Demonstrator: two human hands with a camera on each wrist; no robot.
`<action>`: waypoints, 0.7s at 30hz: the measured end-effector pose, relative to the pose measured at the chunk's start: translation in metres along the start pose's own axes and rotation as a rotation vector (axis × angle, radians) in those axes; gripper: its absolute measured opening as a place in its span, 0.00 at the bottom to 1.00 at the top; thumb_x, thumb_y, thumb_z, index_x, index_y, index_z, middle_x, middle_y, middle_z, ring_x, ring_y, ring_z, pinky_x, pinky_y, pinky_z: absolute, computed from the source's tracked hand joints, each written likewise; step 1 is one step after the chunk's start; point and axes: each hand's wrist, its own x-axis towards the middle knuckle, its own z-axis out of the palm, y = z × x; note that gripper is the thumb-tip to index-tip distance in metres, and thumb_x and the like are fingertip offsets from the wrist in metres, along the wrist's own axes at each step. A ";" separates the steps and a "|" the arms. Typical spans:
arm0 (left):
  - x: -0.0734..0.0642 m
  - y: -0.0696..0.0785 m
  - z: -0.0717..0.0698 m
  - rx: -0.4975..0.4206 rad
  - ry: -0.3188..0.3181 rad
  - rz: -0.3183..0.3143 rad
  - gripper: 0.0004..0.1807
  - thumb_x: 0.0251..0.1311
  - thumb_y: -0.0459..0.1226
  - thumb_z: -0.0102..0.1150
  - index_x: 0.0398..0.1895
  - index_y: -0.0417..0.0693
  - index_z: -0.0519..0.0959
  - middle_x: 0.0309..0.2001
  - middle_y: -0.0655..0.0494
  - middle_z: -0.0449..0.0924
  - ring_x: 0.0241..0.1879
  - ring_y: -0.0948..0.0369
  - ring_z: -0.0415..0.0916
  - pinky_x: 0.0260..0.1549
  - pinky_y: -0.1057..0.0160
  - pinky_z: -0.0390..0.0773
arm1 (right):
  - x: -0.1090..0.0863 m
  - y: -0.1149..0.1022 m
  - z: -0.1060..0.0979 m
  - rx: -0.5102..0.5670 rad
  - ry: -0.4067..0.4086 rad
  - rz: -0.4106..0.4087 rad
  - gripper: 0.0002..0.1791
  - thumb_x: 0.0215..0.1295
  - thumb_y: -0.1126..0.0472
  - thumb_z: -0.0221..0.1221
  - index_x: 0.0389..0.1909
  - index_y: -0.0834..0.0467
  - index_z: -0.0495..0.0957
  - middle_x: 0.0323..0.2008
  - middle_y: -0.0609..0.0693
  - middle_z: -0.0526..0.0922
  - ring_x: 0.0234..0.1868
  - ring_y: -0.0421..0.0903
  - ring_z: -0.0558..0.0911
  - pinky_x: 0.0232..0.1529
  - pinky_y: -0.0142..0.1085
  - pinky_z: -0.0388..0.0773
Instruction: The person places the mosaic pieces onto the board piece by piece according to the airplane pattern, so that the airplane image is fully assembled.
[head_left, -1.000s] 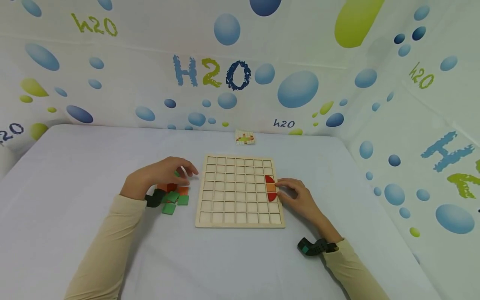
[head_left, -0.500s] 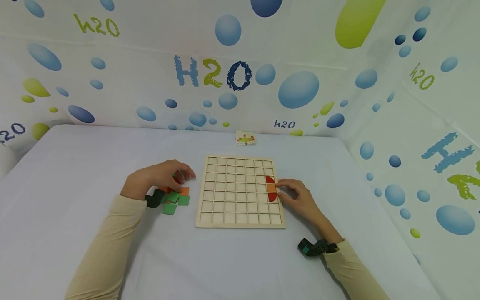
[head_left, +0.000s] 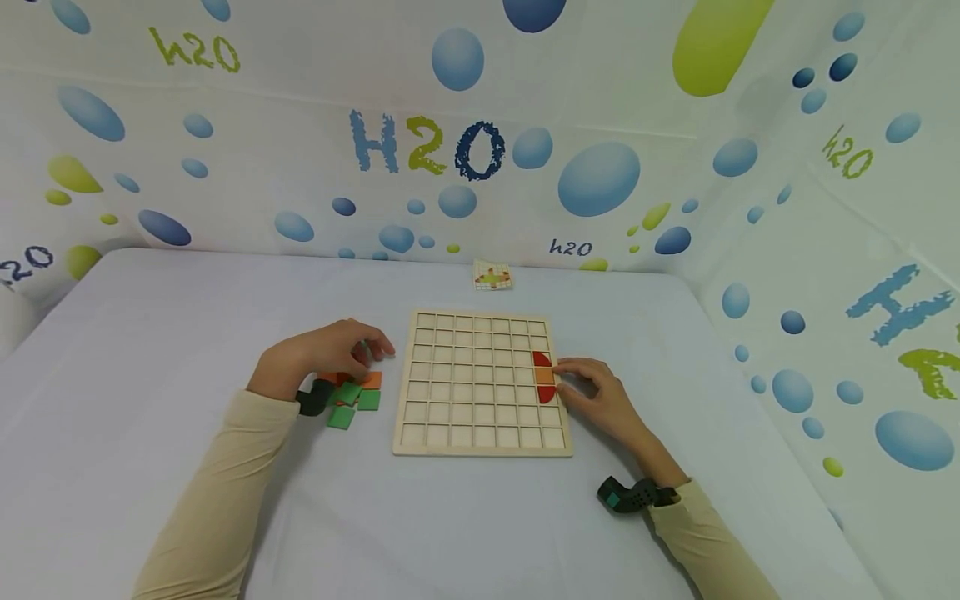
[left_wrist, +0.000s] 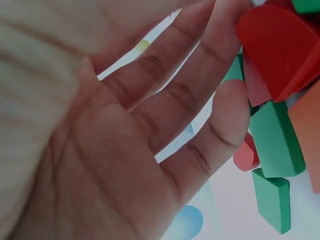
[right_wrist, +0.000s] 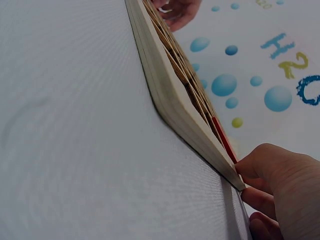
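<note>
The left hand (head_left: 326, 347) is above the loose pieces (head_left: 341, 417); whether it pinches one, I cannot tell. The right hand (head_left: 602, 404), fingers relaxed, touches the right rim of the board (head_left: 480, 452). Work seems early: only two red pieces (head_left: 547, 394) and one orange square (head_left: 544, 376) occupy cells.

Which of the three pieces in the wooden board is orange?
The middle piece, in the right-hand column of the board. It alone is orange and square; the upper piece and lower piece are red with a curved side.
</note>
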 end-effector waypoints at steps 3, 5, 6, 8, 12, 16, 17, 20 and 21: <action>0.001 0.000 0.001 0.015 0.013 0.002 0.18 0.57 0.24 0.61 0.52 0.36 0.78 0.43 0.46 0.77 0.41 0.54 0.78 0.40 0.58 0.77 | -0.002 -0.010 -0.001 -0.016 -0.002 0.004 0.15 0.64 0.68 0.61 0.52 0.65 0.79 0.59 0.62 0.75 0.65 0.59 0.66 0.64 0.55 0.63; 0.001 0.000 0.002 0.025 0.022 0.006 0.17 0.57 0.25 0.61 0.51 0.36 0.78 0.42 0.47 0.77 0.41 0.54 0.78 0.41 0.57 0.77 | -0.003 -0.021 -0.002 -0.022 -0.005 -0.001 0.15 0.64 0.70 0.60 0.52 0.67 0.79 0.59 0.64 0.75 0.65 0.61 0.66 0.63 0.56 0.64; 0.002 0.001 0.002 0.029 0.027 0.006 0.17 0.58 0.25 0.61 0.51 0.36 0.78 0.42 0.47 0.77 0.41 0.54 0.78 0.42 0.57 0.77 | -0.004 -0.026 -0.003 -0.022 -0.007 -0.004 0.15 0.64 0.71 0.60 0.51 0.68 0.78 0.58 0.66 0.75 0.64 0.62 0.66 0.62 0.56 0.64; 0.003 0.001 0.003 0.033 0.035 0.004 0.16 0.58 0.26 0.61 0.51 0.36 0.78 0.41 0.47 0.77 0.40 0.55 0.78 0.42 0.57 0.76 | -0.005 -0.036 -0.006 -0.028 -0.012 -0.002 0.15 0.64 0.71 0.60 0.51 0.69 0.78 0.58 0.66 0.75 0.64 0.63 0.67 0.62 0.55 0.65; 0.004 0.001 0.005 0.041 0.053 -0.007 0.14 0.60 0.29 0.61 0.50 0.37 0.79 0.38 0.49 0.76 0.37 0.57 0.75 0.40 0.59 0.75 | -0.007 -0.043 -0.007 -0.036 -0.019 0.002 0.15 0.64 0.71 0.60 0.51 0.70 0.78 0.58 0.66 0.75 0.64 0.63 0.67 0.62 0.54 0.65; 0.003 0.002 0.006 0.028 0.051 -0.014 0.15 0.57 0.32 0.65 0.48 0.37 0.79 0.38 0.49 0.76 0.35 0.58 0.73 0.37 0.60 0.74 | -0.006 -0.041 -0.007 -0.027 -0.015 -0.013 0.15 0.64 0.71 0.60 0.51 0.70 0.78 0.58 0.67 0.75 0.64 0.64 0.66 0.63 0.56 0.64; 0.003 0.003 0.006 0.024 0.048 -0.016 0.16 0.56 0.33 0.67 0.48 0.37 0.80 0.38 0.49 0.76 0.35 0.58 0.73 0.37 0.61 0.75 | -0.006 -0.040 -0.007 -0.023 -0.015 -0.012 0.15 0.64 0.71 0.60 0.51 0.70 0.78 0.58 0.67 0.75 0.64 0.64 0.66 0.63 0.57 0.63; 0.002 0.003 0.006 0.032 0.043 -0.022 0.17 0.52 0.32 0.70 0.46 0.37 0.80 0.38 0.48 0.77 0.35 0.58 0.75 0.38 0.60 0.76 | -0.006 -0.040 -0.007 -0.012 -0.013 -0.010 0.15 0.64 0.71 0.60 0.51 0.70 0.78 0.58 0.67 0.75 0.64 0.64 0.66 0.63 0.58 0.63; 0.002 0.003 0.005 0.040 0.046 -0.024 0.17 0.51 0.32 0.71 0.45 0.37 0.80 0.38 0.49 0.78 0.35 0.58 0.75 0.38 0.60 0.76 | -0.006 -0.040 -0.007 -0.011 -0.012 -0.011 0.15 0.64 0.71 0.60 0.51 0.70 0.78 0.58 0.67 0.75 0.64 0.65 0.66 0.63 0.58 0.63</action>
